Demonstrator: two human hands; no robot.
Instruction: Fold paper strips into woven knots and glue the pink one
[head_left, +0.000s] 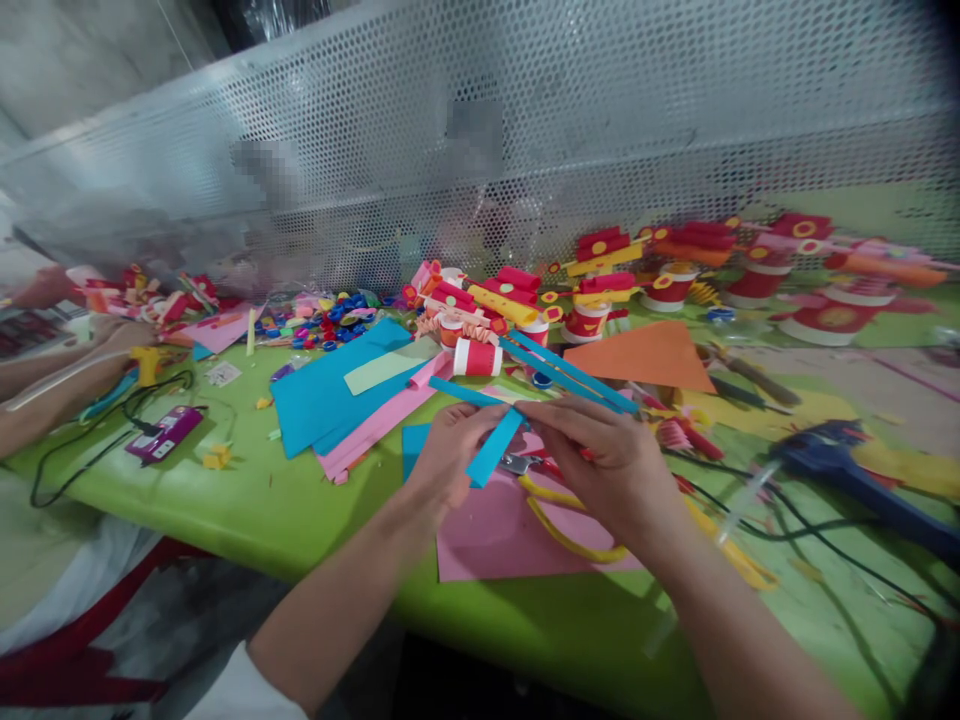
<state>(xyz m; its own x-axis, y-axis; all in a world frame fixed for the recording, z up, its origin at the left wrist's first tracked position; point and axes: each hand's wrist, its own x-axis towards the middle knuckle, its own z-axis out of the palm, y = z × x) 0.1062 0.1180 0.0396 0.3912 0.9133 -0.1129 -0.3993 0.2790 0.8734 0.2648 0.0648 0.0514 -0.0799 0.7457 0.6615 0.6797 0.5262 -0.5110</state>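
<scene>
Both my hands meet over the table, pinching blue paper strips (493,450) between thumbs and fingers. My left hand (450,450) grips the strips from the left side. From the right, my right hand (607,455) closes on them at their crossing, its far fingers partly hidden. Beneath my hands lie yellow-handled scissors (574,545) on a pink paper sheet (480,545). Just beyond stands a small red and white paper cup (478,358), tipped on its side. More long blue strips (566,372) stretch behind my right hand.
Blue sheets (315,400), an orange sheet (637,358) and bottle caps (337,320) lie around. Decorated red cups (667,285) line the perforated metal screen (562,120). A blue glue gun (862,480) with cables is at right. Another person's arms (67,370) reach in near a purple power strip (165,435).
</scene>
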